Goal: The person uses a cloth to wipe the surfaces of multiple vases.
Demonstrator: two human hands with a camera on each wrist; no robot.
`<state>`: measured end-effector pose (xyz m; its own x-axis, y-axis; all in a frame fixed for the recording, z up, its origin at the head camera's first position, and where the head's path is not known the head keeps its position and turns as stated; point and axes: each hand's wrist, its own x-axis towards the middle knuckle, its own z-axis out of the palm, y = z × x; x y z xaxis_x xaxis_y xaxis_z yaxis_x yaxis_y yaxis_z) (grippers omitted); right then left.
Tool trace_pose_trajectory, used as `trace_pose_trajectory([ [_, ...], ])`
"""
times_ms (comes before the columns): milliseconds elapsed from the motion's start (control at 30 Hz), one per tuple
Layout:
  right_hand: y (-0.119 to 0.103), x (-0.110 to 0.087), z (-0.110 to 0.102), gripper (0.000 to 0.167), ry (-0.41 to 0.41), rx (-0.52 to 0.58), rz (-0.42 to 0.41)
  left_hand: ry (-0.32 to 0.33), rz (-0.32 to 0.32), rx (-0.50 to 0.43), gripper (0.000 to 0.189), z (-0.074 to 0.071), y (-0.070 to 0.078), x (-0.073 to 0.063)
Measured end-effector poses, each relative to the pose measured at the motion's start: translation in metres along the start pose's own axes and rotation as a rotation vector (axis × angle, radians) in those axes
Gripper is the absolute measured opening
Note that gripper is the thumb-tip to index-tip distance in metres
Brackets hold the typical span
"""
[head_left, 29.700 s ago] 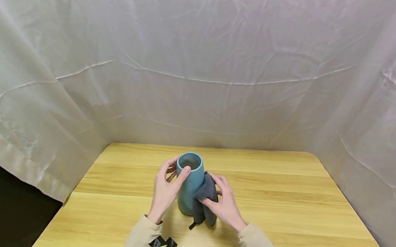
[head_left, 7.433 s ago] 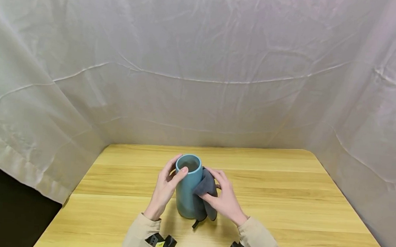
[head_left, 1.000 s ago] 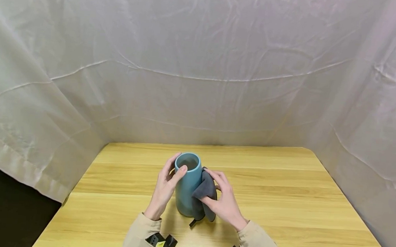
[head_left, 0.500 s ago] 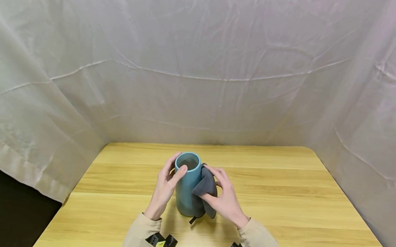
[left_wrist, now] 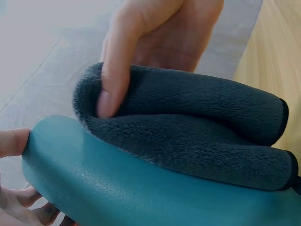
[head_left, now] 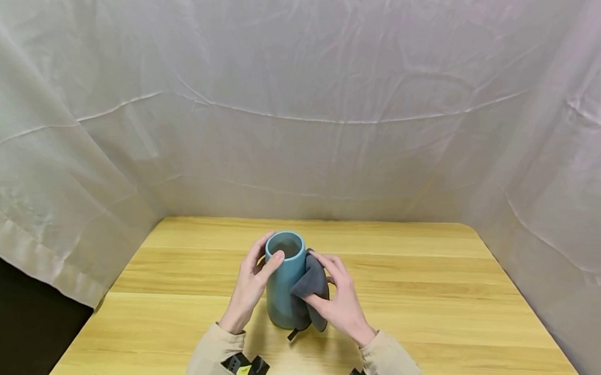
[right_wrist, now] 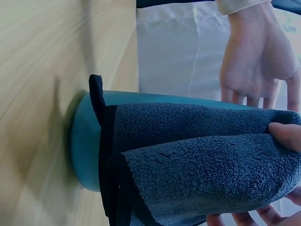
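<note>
A tall blue vase (head_left: 280,292) stands upright on the wooden table, its round mouth facing up. My left hand (head_left: 248,285) grips it near the top from the left, thumb on the front of the rim and fingers behind. Against its right side lies a folded dark grey cloth (head_left: 311,283), plush with black edging and a small black loop. My right hand (head_left: 342,299) holds this cloth, thumb tucked into the fold, as the left wrist view shows. In the right wrist view the cloth (right_wrist: 207,165) covers much of the vase (right_wrist: 84,146), whose base meets the table.
The light wooden table (head_left: 427,310) extends to both sides of the hands. Pale grey curtains (head_left: 305,107) enclose it at the back and sides. A dark area (head_left: 8,313) lies beyond the left edge. Black devices (head_left: 245,367) are strapped at both wrists.
Over the last second the cloth and right hand have shifted slightly up along the vase. The left hand and vase stay in place. Seconds earlier, the hold looks much the same.
</note>
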<state>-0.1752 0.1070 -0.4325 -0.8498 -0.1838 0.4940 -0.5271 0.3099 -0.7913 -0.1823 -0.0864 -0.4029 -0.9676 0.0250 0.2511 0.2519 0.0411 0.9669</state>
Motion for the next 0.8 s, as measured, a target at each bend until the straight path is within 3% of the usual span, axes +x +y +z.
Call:
trace_pose_trajectory([
  [433, -0.002, 0.0, 0.0, 0.072, 0.0, -0.002, 0.036, -0.002, -0.004, 0.002, 0.052, 0.0, 0.0, 0.001],
  [800, -0.008, 0.002, -0.003, 0.072, 0.003, 0.015, -0.023, -0.001, -0.013, 0.002, 0.051, 0.0, 0.0, 0.0],
])
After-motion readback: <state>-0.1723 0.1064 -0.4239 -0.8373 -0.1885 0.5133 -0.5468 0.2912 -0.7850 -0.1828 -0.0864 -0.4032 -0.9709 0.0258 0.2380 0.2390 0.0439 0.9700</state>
